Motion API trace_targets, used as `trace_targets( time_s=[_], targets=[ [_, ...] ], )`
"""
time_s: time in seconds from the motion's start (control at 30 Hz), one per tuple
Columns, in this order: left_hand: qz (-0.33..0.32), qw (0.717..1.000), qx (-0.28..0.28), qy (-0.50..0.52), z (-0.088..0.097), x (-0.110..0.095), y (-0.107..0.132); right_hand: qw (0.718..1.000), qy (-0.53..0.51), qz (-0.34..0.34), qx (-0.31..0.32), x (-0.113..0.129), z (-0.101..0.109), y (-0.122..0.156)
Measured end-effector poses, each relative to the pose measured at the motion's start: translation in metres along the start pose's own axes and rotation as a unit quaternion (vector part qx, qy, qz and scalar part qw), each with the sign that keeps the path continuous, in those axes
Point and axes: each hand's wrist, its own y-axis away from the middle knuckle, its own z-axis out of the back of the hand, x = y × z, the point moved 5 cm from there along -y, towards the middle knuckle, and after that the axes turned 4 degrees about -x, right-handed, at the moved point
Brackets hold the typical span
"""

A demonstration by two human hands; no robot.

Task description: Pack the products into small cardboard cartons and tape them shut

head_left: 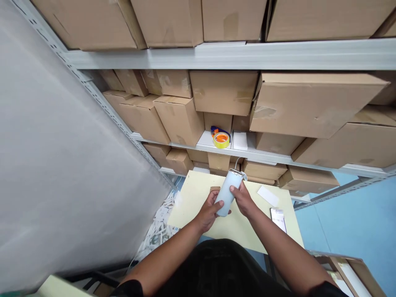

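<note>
A pale blue-white cylinder [227,190] with a white cord at its far end is held over a small yellow table [198,194]. My left hand [209,211] is closed around its near end. My right hand [243,199] grips its right side, fingers curled onto it. A small brown piece [214,189] lies on the table just behind my left hand.
A white slip [267,195] and a phone [278,219] lie on the table's right part. Grey metal shelves [235,55] stacked with cardboard boxes [312,103] stand behind. A yellow and orange tape roll [221,140] sits on the middle shelf. White scraps [159,225] litter the floor at left.
</note>
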Motion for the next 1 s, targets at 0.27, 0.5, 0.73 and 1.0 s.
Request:
trace_targets(
  time_s=[0.27, 0.5, 0.73, 1.0],
  targets=[
    [0.11, 0.991, 0.066, 0.04, 0.034, -0.009, 0.009, 1.0, -0.004, -0.027, 0.015, -0.009, -0.045, 0.013],
    [0.017, 0.996, 0.083, 0.007, 0.066, -0.027, 0.024, 0.995, 0.017, 0.04, -0.094, -0.02, -0.075, 0.02],
    [0.098, 0.985, 0.142, 0.033, 0.076, -0.02, 0.026, 0.996, 0.004, 0.014, -0.085, -0.023, -0.084, 0.026],
    [-0.057, 0.991, 0.093, -0.078, 0.082, -0.036, 0.023, 0.978, 0.072, 0.067, -0.184, -0.029, -0.092, 0.031]
  ],
)
